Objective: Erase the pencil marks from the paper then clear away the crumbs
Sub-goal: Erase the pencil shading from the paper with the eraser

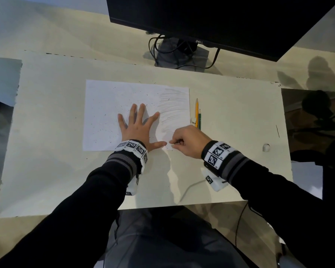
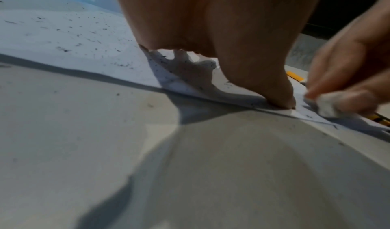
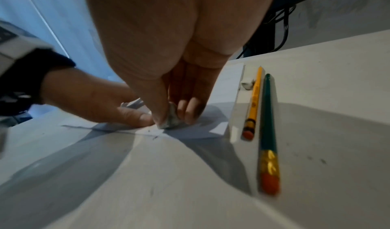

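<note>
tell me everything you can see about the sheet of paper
The paper is a white sheet lying flat on the pale table. Its right part carries grey pencil strokes; the rest looks rubbed clean and is scattered with dark crumbs. The left hand presses it flat with spread fingers, and the right hand holds an eraser on its near edge.

we count one sheet of paper [image 1: 124, 105] on one white table [image 1: 46, 151]. two pencils lie just beside the sheet's right edge: one yellow pencil [image 1: 196, 111] and one green pencil [image 1: 199, 119]. we count two erasers: one eraser [image 3: 171, 118] pinched in the right hand [image 1: 188, 141], and one small eraser [image 1: 194, 120] touching the yellow pencil. two hands in all, counting the left hand [image 1: 136, 128]. one monitor [image 1: 220, 20]. the crumbs [image 1: 104, 115] are too many and too small to count.
</note>
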`<control>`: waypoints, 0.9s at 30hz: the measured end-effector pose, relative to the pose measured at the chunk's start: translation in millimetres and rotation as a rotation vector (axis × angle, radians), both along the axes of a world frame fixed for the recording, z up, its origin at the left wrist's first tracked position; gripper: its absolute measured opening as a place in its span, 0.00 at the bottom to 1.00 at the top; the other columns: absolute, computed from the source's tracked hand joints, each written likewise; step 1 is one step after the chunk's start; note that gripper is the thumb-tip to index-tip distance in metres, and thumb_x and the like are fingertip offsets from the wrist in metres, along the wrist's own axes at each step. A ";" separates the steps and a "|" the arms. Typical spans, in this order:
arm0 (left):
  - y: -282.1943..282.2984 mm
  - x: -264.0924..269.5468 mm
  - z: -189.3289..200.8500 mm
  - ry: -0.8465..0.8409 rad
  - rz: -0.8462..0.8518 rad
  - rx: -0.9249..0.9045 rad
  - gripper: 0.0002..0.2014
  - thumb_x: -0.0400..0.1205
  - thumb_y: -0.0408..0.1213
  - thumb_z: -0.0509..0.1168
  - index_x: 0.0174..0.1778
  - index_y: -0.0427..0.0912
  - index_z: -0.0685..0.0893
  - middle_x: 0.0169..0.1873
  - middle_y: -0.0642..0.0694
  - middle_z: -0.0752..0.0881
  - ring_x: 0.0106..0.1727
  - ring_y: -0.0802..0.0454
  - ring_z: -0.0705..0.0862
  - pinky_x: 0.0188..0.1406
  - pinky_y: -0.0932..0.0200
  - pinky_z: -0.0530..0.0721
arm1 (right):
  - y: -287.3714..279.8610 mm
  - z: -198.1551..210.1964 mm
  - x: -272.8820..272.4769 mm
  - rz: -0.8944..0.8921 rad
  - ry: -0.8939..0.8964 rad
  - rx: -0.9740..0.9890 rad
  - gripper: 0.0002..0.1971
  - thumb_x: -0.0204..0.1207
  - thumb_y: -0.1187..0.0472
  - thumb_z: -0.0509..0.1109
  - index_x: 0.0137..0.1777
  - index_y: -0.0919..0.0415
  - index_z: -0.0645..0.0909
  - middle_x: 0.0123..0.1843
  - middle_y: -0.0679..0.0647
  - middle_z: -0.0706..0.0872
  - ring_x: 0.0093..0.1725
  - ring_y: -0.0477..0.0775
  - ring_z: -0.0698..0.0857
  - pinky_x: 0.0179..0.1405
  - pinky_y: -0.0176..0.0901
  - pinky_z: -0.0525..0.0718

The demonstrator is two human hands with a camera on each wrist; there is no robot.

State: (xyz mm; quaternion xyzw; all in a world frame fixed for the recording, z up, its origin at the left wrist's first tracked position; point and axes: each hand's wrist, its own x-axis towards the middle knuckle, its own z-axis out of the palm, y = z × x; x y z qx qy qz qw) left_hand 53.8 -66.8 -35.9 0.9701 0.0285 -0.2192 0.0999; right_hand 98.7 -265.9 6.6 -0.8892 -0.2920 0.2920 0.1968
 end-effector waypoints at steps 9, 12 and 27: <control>-7.3 2.2 3.0 0.018 0.036 0.000 0.53 0.67 0.80 0.59 0.85 0.64 0.44 0.86 0.44 0.34 0.84 0.39 0.29 0.77 0.20 0.37 | -11.8 -5.6 -6.4 -0.021 0.020 0.023 0.02 0.75 0.58 0.77 0.45 0.54 0.89 0.39 0.40 0.85 0.39 0.42 0.84 0.43 0.39 0.85; -7.0 0.7 1.4 0.011 0.029 0.013 0.53 0.68 0.81 0.58 0.85 0.64 0.43 0.86 0.45 0.33 0.84 0.39 0.29 0.77 0.21 0.37 | -2.8 -1.9 12.7 -0.037 -0.015 0.020 0.04 0.76 0.58 0.76 0.48 0.56 0.90 0.41 0.42 0.86 0.40 0.43 0.84 0.45 0.38 0.84; -7.6 1.3 1.5 0.022 0.028 0.020 0.53 0.68 0.80 0.59 0.85 0.65 0.42 0.85 0.45 0.33 0.84 0.39 0.29 0.76 0.22 0.36 | -5.1 -7.2 15.5 -0.146 -0.021 0.092 0.01 0.73 0.63 0.78 0.43 0.56 0.89 0.40 0.47 0.88 0.38 0.47 0.86 0.41 0.37 0.84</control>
